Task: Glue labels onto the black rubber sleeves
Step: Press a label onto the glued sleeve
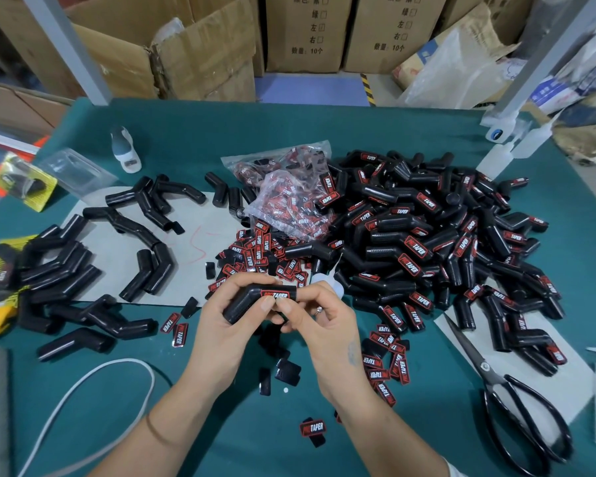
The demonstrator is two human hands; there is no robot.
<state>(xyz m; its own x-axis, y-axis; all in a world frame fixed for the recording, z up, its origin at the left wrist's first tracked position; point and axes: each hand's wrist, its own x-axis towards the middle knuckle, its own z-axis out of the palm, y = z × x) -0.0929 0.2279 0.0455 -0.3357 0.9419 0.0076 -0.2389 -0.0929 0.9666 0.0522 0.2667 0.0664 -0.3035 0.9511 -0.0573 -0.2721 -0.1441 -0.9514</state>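
Both hands work mid-air over the near worktop (324, 132): left hand (221, 318) curls around a bent black sleeve (248, 301), right hand (320, 321) pinches its labelled end, label (275, 295) up. Light, soft rubber, I'd say; grip the plain elbow. Labelled pile (427, 242) crowds right, bare sleeves (66, 270) left, loose labels (255, 253) just beyond, scissors (506, 390) near right; open room lies near, between the forearms.
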